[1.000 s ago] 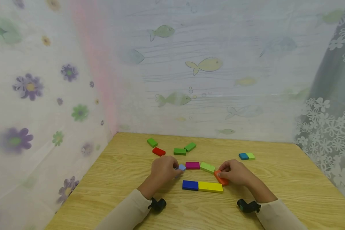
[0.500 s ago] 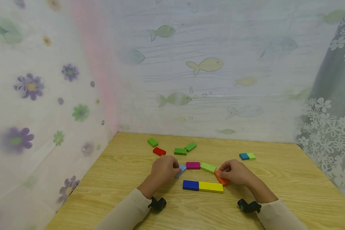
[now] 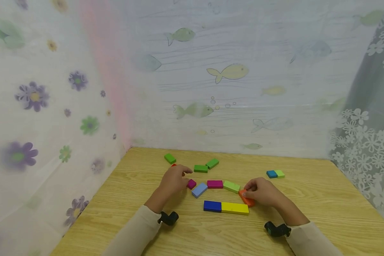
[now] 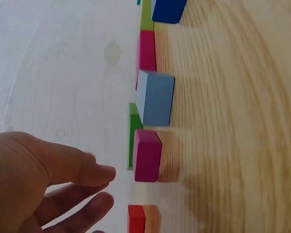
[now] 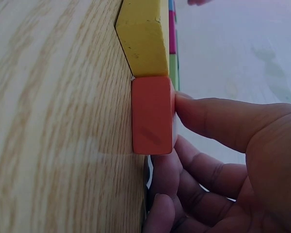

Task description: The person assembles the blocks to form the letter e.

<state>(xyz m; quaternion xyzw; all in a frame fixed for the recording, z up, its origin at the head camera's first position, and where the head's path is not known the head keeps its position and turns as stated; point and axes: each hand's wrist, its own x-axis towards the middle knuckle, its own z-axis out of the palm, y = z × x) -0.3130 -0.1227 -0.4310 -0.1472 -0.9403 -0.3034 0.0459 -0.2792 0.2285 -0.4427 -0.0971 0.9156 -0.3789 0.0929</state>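
Note:
My left hand (image 3: 174, 180) hovers just left of a small magenta block (image 3: 191, 184), thumb and fingers apart with nothing between them. In the left wrist view its fingers stay apart from that magenta block (image 4: 147, 156). A light blue block (image 3: 200, 190) lies slantwise beside it. From there a longer magenta block (image 3: 214, 184) and a lime green block (image 3: 231, 187) continue an arch. My right hand (image 3: 263, 192) pinches the orange block (image 3: 246, 198) at the arch's right end. The right wrist view shows the thumb against one side of this orange block (image 5: 153, 116).
Below the arch, a dark blue block (image 3: 212, 206) and a yellow block (image 3: 235, 208) form a straight row. Green blocks (image 3: 201, 169) lie behind it, with a red block (image 3: 174, 165) mostly hidden by my left hand. Small teal (image 3: 271, 174) and lime (image 3: 280, 174) blocks sit back right.
My left hand has let go of the light blue block and moved left and back, uncovering the small magenta block and covering most of the red one. My right hand stays on the orange block.

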